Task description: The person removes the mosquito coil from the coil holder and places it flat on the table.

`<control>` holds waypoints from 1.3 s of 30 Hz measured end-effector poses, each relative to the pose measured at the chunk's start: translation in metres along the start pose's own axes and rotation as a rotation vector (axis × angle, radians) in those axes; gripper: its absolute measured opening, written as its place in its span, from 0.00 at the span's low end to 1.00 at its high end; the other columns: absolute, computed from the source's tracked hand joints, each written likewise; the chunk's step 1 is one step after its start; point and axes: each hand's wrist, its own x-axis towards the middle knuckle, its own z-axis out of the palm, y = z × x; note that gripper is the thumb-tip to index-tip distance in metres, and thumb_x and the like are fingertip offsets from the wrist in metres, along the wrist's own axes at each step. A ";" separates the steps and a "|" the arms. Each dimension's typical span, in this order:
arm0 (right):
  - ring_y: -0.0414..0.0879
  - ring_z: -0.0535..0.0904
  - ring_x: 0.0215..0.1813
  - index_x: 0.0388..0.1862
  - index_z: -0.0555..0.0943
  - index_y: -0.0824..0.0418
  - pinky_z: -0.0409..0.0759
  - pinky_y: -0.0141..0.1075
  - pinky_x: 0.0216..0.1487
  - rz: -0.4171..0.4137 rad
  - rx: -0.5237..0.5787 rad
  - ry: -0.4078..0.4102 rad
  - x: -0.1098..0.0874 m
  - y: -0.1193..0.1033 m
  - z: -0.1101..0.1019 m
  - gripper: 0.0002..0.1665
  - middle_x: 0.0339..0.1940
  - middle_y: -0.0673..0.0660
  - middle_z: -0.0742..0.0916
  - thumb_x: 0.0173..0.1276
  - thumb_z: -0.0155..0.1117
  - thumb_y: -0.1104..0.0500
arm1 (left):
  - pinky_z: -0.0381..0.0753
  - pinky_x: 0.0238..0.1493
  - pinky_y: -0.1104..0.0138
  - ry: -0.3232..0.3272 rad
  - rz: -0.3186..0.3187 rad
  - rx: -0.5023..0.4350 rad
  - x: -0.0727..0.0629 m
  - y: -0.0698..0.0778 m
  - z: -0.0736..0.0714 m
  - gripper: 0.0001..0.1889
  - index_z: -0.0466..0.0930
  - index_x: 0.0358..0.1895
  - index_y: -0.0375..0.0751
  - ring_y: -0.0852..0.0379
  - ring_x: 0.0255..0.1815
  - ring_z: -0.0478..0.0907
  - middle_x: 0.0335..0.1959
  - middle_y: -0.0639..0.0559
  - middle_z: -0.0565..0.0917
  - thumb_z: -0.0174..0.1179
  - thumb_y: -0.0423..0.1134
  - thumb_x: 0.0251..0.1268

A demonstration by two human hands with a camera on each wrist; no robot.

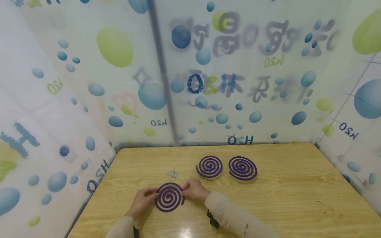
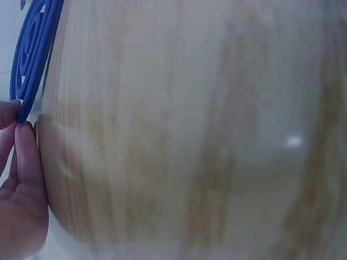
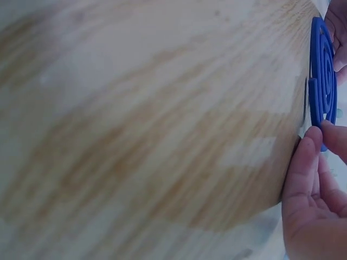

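A dark purple mosquito coil (image 1: 168, 197) lies flat between my two hands, close over the table near its front. My left hand (image 1: 142, 200) pinches the coil's left rim between thumb and fingers. On the opposite side my right hand (image 1: 194, 189) pinches the upper right rim, not far from the coil's loose outer end. Both wrist views show the coil edge-on and looking blue, with the left thumb and fingers (image 2: 24, 146) gripping its edge and the right thumb and fingers (image 3: 306, 154) doing the same.
Two more purple coils, a left one (image 1: 209, 167) and a right one (image 1: 242, 168), stand slightly raised farther back on the wooden table (image 1: 285, 198). A small silvery metal piece (image 1: 172, 173) lies just beyond the held coil. Patterned curtains (image 1: 256, 99) enclose the table's back and sides.
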 end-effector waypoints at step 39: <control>0.39 0.71 0.17 0.25 0.76 0.67 0.72 0.26 0.17 0.049 -0.021 -0.027 -0.001 -0.003 -0.001 0.06 0.15 0.51 0.78 0.49 0.66 0.69 | 0.76 0.33 0.72 -0.026 -0.013 -0.015 -0.002 -0.003 -0.002 0.16 0.76 0.44 0.27 0.56 0.34 0.76 0.34 0.46 0.80 0.61 0.28 0.49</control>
